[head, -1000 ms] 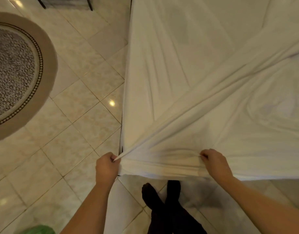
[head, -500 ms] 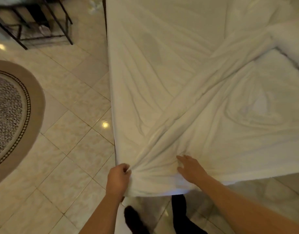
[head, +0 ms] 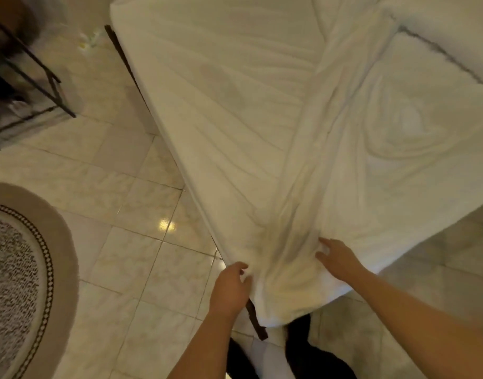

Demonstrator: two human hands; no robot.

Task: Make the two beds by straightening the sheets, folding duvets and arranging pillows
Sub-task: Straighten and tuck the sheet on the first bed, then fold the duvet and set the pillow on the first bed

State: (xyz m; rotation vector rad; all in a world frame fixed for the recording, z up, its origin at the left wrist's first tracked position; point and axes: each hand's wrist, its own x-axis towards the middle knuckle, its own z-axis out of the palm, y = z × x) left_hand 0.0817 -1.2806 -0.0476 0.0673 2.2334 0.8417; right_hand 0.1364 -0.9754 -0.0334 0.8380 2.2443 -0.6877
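Tiled floor [head: 142,258], rug [head: 19,269] left, black rack [head: 35,86] nr bed corner [head: 264,305]

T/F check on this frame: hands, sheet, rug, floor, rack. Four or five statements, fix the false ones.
1. The left hand grips the sheet at the bed's near corner. True.
2. The right hand lies open on the sheet. True.
3. The sheet is smooth. False: a long diagonal fold and wrinkles cross it.
4. The rug lies right of the bed. False: it is at the left.
5. The floor is carpeted. False: glossy tiles.
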